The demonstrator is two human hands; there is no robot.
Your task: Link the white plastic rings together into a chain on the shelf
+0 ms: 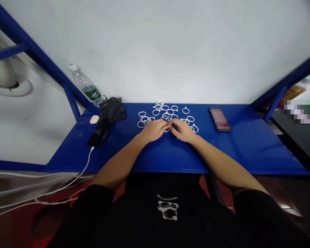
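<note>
Several thin white rings [185,111], each with a small knob, lie scattered on the blue shelf top [175,156]. My left hand [155,129] and my right hand [183,130] meet at the front of this pile, fingertips pinched almost together. Between them shows a small white piece, apparently part of a white ring [166,130]; the fingers hide most of it. Other rings lie beyond both hands and beside them, partly covered by the fingers.
At left stand a plastic bottle [86,86] with a green label, a black crumpled pouch [113,108], a dark power bank or phone [100,133] with a white cable [89,158], and a pale rounded case [94,119]. A phone [220,119] lies at right. Blue frame bars flank the shelf.
</note>
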